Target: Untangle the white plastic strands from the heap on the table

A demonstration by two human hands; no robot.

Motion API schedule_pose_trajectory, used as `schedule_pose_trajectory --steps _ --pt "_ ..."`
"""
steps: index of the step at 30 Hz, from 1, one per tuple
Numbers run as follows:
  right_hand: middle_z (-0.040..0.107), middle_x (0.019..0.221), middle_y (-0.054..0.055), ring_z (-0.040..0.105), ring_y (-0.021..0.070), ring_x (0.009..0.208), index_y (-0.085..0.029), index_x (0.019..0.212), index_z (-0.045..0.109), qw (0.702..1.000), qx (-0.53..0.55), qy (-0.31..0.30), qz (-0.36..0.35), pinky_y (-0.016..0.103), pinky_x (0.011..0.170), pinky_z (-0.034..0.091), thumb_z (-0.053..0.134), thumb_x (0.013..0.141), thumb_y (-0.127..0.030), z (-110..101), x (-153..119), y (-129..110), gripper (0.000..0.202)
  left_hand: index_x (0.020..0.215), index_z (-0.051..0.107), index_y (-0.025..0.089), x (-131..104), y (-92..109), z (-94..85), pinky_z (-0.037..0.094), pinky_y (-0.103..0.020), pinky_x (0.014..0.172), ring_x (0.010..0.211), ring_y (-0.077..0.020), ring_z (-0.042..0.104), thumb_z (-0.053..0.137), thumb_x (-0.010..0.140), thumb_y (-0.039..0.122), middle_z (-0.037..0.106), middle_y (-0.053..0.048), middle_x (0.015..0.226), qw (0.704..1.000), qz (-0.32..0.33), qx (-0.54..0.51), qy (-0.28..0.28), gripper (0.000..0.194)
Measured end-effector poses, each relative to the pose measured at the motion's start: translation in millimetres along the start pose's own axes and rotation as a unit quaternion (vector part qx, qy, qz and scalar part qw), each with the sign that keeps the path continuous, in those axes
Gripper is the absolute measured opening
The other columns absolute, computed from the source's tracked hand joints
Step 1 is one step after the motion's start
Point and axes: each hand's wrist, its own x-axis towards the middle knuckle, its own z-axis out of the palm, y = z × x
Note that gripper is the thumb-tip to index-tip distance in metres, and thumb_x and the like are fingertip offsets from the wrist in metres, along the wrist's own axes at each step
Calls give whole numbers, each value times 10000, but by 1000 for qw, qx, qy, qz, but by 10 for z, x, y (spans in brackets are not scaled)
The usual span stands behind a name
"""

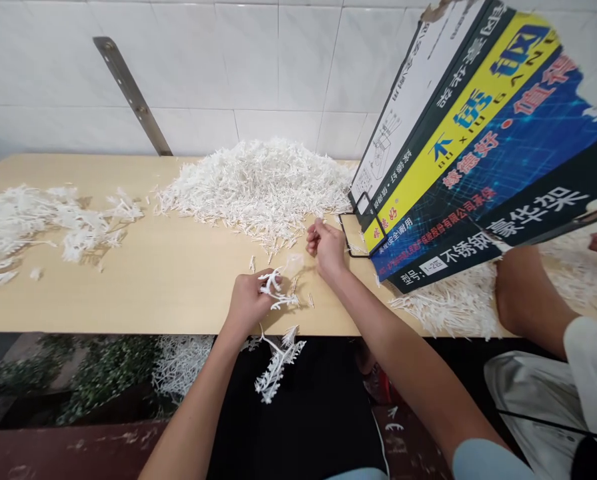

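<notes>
My left hand (251,300) is closed on a white branched plastic sprig (281,301) near the table's front edge. A lower white frond (278,365) hangs below the edge over my lap, joined by a thin stem that runs up to this hand. My right hand (327,248) is just to the right, its fingers curled together in front of the white pile; what they hold, if anything, is hidden. A faint pale blur lies between the two hands. Beyond them rises a heap of small white plastic pieces (263,183), and a few loose bits lie on the tabletop (178,280).
More white branched sprigs (78,220) lie at the left. A printed cardboard sheet (458,153) stands at the right, with a black wire frame (355,237) at its base. Behind it are a co-worker's arm (528,293) and another white pile (448,303). A tiled wall closes the back.
</notes>
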Motion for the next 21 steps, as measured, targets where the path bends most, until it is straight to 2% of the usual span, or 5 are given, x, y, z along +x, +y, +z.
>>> schedule_pose_trajectory --steps 3,6,11,16,21 --pt "626 627 23 486 117 507 -190 727 656 996 -50 -46 -53 242 489 397 582 917 -625 12 73 14 480 730 685 161 -16 -32 -24 346 -266 605 608 -146 516 584 895 339 605 0 619 999 -23 -36 24 263" --pt "757 917 62 634 168 755 -183 989 762 980 -111 -130 -106 269 680 499 629 909 -489 21 38 -23 343 742 691 166 12 -22 -23 338 -269 599 595 -144 505 574 901 333 608 2 616 999 -33 -22 21 258" --pt "707 1294 69 656 203 987 -218 1289 712 970 -76 -204 -103 287 787 512 520 964 -466 -22 -99 -173 452 764 697 170 41 26 -16 354 -269 614 624 -155 536 562 879 285 645 -5 654 998 -52 -37 30 211" --pt "731 939 38 600 169 735 -206 1067 776 946 -113 -285 -106 267 626 453 649 899 -524 -49 -194 -248 381 739 685 167 40 18 -21 334 -269 597 623 -155 520 566 889 318 630 -4 635 998 -44 -27 29 245" --pt "611 654 4 539 146 629 -184 686 658 958 -109 -249 -90 258 574 423 711 839 -528 -24 -175 -174 379 736 682 164 30 6 -15 349 -265 607 629 -154 521 564 901 337 631 -4 638 999 -26 -36 31 268"
